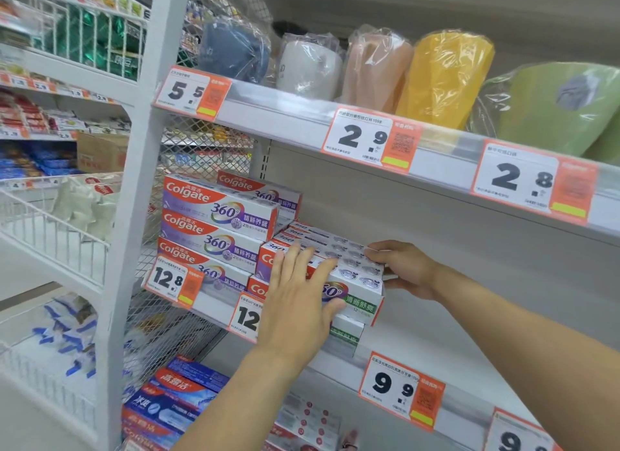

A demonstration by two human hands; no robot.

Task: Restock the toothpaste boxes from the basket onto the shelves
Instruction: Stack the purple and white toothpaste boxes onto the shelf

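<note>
Landmark: the purple Colgate 360 stack (218,229) at the left end of the middle shelf (419,341); every place below is read off it.
Box in play: a green-banded Colgate 360 box (355,294) sits just right of the purple stack, on top of another green-banded box (345,336), front face out toward the aisle.
Why there: looks like a second column is being built hard against the purple one, faces flush with the shelf lip so the 12.8 price tag (172,281) and its neighbour stay readable.
Left hand (298,308): laid flat across the front of the top box, fingers straight and slightly spread, fingertips (330,266) reaching over the top front edge. No grip, just a palm press, squaring it back, I'd say.
Right hand (402,269): at the far end of the box from the purple stack, fingers curled round the end, thumb below, steadying it against the left hand's push.
Row behind: more boxes (315,235) lie flat behind the top box, touching the purple stack.
Basket: not in shot, so the remaining stock can't be judged.
Room left: bare shelf runs on right of the green column, above the 9.9 tag (401,388).
Overhead: wrapped plastic cups (443,78) on the shelf above, well clear.
</note>
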